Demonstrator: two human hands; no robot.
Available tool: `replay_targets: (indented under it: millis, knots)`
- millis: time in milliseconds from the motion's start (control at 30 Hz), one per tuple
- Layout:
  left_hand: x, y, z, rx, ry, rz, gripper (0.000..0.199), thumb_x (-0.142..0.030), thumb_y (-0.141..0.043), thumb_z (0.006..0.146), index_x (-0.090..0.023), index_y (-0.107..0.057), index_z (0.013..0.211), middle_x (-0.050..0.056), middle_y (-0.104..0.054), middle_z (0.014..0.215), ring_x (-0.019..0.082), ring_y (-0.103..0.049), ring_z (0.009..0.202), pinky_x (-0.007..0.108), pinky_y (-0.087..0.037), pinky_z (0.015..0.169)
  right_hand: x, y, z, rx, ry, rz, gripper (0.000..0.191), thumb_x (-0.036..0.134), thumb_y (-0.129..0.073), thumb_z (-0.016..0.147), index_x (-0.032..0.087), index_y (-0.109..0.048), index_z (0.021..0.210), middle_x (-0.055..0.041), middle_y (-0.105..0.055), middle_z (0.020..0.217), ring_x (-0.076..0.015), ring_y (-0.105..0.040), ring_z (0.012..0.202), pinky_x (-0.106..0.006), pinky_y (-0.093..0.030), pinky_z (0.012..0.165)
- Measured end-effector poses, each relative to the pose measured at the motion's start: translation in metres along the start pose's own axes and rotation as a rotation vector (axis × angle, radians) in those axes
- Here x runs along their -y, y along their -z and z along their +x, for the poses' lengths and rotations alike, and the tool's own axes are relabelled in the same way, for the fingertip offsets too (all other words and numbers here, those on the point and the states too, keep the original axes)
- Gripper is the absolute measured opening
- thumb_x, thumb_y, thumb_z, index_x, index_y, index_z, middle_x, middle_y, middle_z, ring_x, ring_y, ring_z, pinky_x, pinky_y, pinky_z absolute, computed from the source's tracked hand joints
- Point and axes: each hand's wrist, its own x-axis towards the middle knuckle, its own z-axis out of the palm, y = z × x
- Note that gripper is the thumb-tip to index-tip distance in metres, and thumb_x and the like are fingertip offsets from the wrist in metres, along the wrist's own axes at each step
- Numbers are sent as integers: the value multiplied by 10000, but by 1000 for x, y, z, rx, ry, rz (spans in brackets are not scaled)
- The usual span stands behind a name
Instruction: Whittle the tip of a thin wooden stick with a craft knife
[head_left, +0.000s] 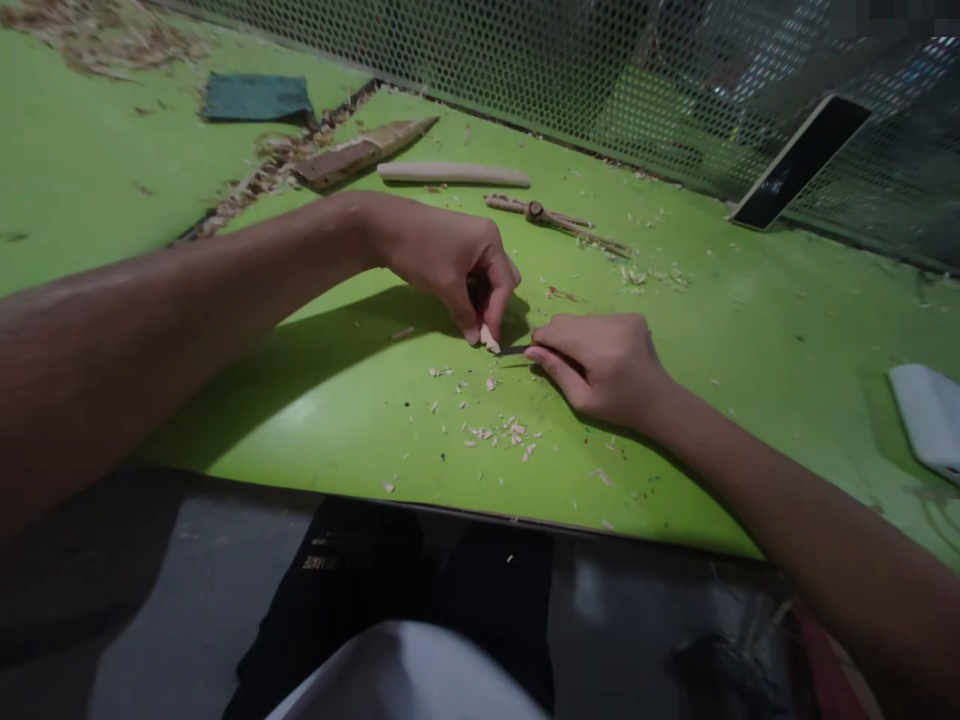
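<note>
My left hand [465, 265] pinches a small pale piece of wood [489, 340] between thumb and finger, just above the green tabletop [300, 430]. From the right, my right hand [604, 362] is closed around a small knife, its handle mostly hidden in the fist. The thin knife blade [514, 350] points left and meets the lower end of the wood piece, or lies very close to it. Below both hands, pale wood shavings [516, 430] are scattered on the green surface.
Behind my hands lie a pointed wooden piece [364, 153], a smooth pale stick [454, 175] and a forked twig [535, 211]. A dark green sheet [257, 97] is farther left. A phone [801, 162] leans against the perforated screen [487, 60]. A white device [928, 420] sits at right.
</note>
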Motion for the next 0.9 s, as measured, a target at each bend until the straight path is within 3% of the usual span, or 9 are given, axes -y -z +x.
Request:
replay_targets:
  millis: [100, 200, 333, 433, 667, 900]
  knots:
    - [-6, -2, -3, -46, 12, 38, 281, -466, -895, 829, -269, -886, 1029, 46, -822, 1004, 186, -687, 882, 309, -529, 880, -2, -2, 4, -8, -19, 107, 267, 312, -582, 1117, 189, -797, 1018, -58, -814, 874, -183, -690, 711, -316, -453, 661]
    - [-10, -3, -3, -85, -25, 83, 206, -422, -899, 818, -258, -894, 942, 50, -821, 993, 182, -704, 890, 275, -514, 876, -7, 0, 6, -64, -54, 172, 242, 298, -600, 1095, 187, -796, 1006, -59, -803, 859, -177, -672, 684, -309, -475, 657]
    - [-13, -9, 2, -78, -43, 79, 142, -350, -843, 852, -302, -906, 970, 25, -822, 1033, 183, -718, 895, 266, -511, 825, -14, 7, 5, -123, -80, 235, 160, 269, -655, 1046, 195, -771, 964, -22, -755, 771, -149, -587, 583, -290, -432, 580]
    - [-12, -15, 7, -94, -64, 64, 145, -328, -827, 860, -316, -908, 980, 24, -816, 1081, 192, -724, 960, 274, -518, 854, -14, 8, 4, -82, -84, 241, 157, 293, -676, 1036, 198, -748, 933, -3, -728, 731, -137, -538, 546, -282, -403, 567]
    - [-6, -16, 10, -95, -65, -49, 229, -442, -889, 852, -252, -896, 981, 57, -785, 1096, 197, -703, 1003, 294, -526, 939, -2, -2, 3, 23, -61, 119, 233, 315, -623, 1100, 191, -795, 1005, -51, -827, 901, -190, -696, 739, -313, -415, 674]
    - [-10, -13, 9, -41, -25, -43, 424, -564, -902, 859, -175, -870, 1026, 84, -782, 1096, 191, -641, 967, 303, -520, 956, 4, -3, 2, 17, -39, -44, 297, 329, -580, 1136, 203, -782, 959, -32, -793, 829, -174, -630, 671, -337, -325, 613]
